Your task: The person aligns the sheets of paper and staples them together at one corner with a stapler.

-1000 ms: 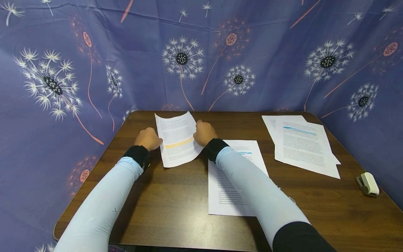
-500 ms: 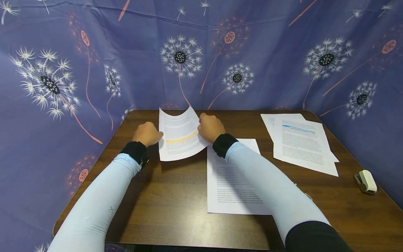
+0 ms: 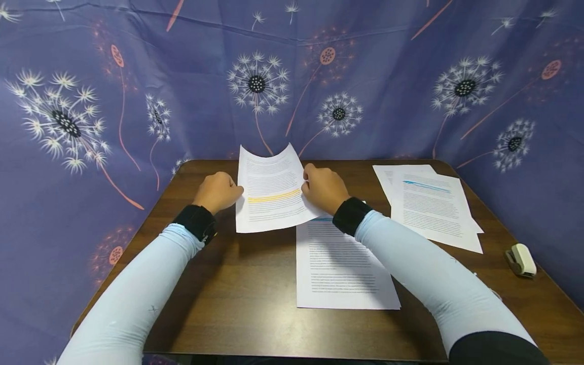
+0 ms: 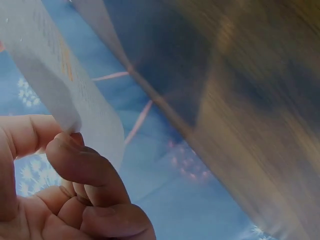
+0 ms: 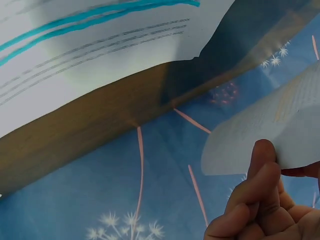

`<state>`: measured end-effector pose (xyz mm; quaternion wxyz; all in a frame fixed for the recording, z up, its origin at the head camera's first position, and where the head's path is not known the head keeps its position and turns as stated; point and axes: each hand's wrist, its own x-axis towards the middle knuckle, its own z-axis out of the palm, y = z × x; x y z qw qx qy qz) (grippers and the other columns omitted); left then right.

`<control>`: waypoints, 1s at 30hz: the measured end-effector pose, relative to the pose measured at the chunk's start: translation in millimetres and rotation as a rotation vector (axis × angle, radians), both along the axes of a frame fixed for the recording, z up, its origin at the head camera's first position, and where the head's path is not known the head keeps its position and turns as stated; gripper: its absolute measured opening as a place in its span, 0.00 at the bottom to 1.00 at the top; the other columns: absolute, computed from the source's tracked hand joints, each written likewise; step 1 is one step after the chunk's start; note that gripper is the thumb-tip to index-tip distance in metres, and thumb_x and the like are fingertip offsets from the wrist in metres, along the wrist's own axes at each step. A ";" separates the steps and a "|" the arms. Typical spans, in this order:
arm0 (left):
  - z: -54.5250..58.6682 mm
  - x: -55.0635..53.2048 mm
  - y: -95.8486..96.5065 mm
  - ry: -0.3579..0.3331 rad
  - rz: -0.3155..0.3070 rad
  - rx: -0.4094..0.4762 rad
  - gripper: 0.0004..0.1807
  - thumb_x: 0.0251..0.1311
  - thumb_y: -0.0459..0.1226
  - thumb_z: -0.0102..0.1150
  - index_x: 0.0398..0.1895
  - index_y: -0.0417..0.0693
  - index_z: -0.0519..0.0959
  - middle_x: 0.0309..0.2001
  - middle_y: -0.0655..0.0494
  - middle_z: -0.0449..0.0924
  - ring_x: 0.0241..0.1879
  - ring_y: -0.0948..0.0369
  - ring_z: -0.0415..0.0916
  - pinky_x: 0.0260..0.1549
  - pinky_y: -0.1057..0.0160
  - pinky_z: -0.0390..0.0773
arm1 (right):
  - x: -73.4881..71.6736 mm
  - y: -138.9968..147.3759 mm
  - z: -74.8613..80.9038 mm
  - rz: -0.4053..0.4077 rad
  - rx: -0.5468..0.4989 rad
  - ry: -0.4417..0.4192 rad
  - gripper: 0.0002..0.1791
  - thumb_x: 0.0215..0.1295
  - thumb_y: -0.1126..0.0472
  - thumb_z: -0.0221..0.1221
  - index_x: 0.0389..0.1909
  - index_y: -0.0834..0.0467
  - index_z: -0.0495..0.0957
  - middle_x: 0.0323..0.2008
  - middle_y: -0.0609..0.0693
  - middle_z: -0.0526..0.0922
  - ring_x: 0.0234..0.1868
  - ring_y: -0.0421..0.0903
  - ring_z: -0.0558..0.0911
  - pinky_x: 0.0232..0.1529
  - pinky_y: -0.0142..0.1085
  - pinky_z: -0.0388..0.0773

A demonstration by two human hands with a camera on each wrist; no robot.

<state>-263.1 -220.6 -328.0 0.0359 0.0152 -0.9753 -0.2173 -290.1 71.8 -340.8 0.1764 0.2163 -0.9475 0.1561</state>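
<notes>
A printed sheet of paper with yellow highlighted lines is held up above the far side of the table, bowed between both hands. The left hand pinches its left edge; in the left wrist view thumb and forefinger meet on the paper. At the right edge the right hand pinches the same sheet, seen again in the right wrist view as a curved sheet. Under the right forearm lies another printed sheet with a blue highlighted line, partly covered by the held sheet and the arm.
Overlapping printed sheets, the top one marked in blue, lie at the back right of the brown table. A small white and grey stapler-like object sits near the right edge. A patterned blue cloth hangs behind.
Both hands have carried the yellow-marked sheet to the right and raised it a little, the right hand travelling further. The sheet's lower right corner now overlaps the blue-marked page. Other papers stay put.
</notes>
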 end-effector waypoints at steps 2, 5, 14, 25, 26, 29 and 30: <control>2.1 2.2 5.3 0.017 -0.024 0.019 0.22 0.65 0.46 0.55 0.14 0.49 0.74 0.16 0.59 0.63 0.19 0.58 0.62 0.18 0.61 0.59 | 5.4 7.9 2.1 0.003 -0.003 0.006 0.05 0.67 0.61 0.58 0.40 0.57 0.76 0.28 0.50 0.82 0.25 0.49 0.78 0.30 0.45 0.76; 4.7 5.9 13.9 0.036 -0.053 0.041 0.20 0.65 0.46 0.55 0.15 0.49 0.75 0.16 0.58 0.65 0.19 0.58 0.65 0.18 0.62 0.60 | 13.5 18.4 5.1 0.009 -0.009 0.020 0.04 0.66 0.61 0.57 0.39 0.56 0.75 0.26 0.49 0.81 0.24 0.49 0.77 0.30 0.44 0.74; 16.7 20.0 38.2 0.110 -0.122 0.055 0.15 0.62 0.43 0.55 0.19 0.50 0.78 0.20 0.56 0.73 0.22 0.56 0.70 0.20 0.62 0.64 | 39.7 49.9 12.5 0.038 0.012 0.050 0.04 0.67 0.60 0.57 0.40 0.55 0.75 0.27 0.47 0.81 0.23 0.46 0.75 0.27 0.40 0.71; 16.3 35.2 71.5 0.135 -0.240 0.100 0.10 0.61 0.42 0.56 0.23 0.50 0.78 0.18 0.57 0.74 0.19 0.59 0.68 0.18 0.64 0.62 | 71.2 97.9 18.5 0.017 -0.024 0.071 0.05 0.66 0.61 0.58 0.40 0.57 0.77 0.25 0.48 0.79 0.23 0.45 0.73 0.28 0.39 0.69; 16.1 36.6 74.1 0.138 -0.253 0.106 0.10 0.61 0.41 0.56 0.23 0.50 0.78 0.18 0.57 0.73 0.18 0.59 0.68 0.17 0.64 0.62 | 73.8 101.8 18.7 0.014 -0.035 0.063 0.05 0.66 0.62 0.58 0.40 0.57 0.77 0.24 0.48 0.79 0.23 0.45 0.72 0.28 0.39 0.69; 16.7 41.6 81.1 0.144 -0.285 0.128 0.10 0.60 0.41 0.56 0.23 0.50 0.78 0.17 0.57 0.72 0.16 0.59 0.66 0.16 0.64 0.61 | 81.2 113.1 18.8 0.009 -0.059 0.055 0.04 0.67 0.62 0.57 0.40 0.56 0.76 0.23 0.47 0.77 0.22 0.45 0.72 0.28 0.39 0.68; 16.7 43.1 83.3 0.144 -0.295 0.136 0.10 0.60 0.40 0.56 0.23 0.50 0.77 0.17 0.57 0.71 0.16 0.59 0.66 0.16 0.64 0.60 | 83.5 116.7 18.6 0.007 -0.063 0.054 0.03 0.67 0.62 0.57 0.40 0.56 0.76 0.22 0.47 0.76 0.22 0.46 0.71 0.28 0.39 0.67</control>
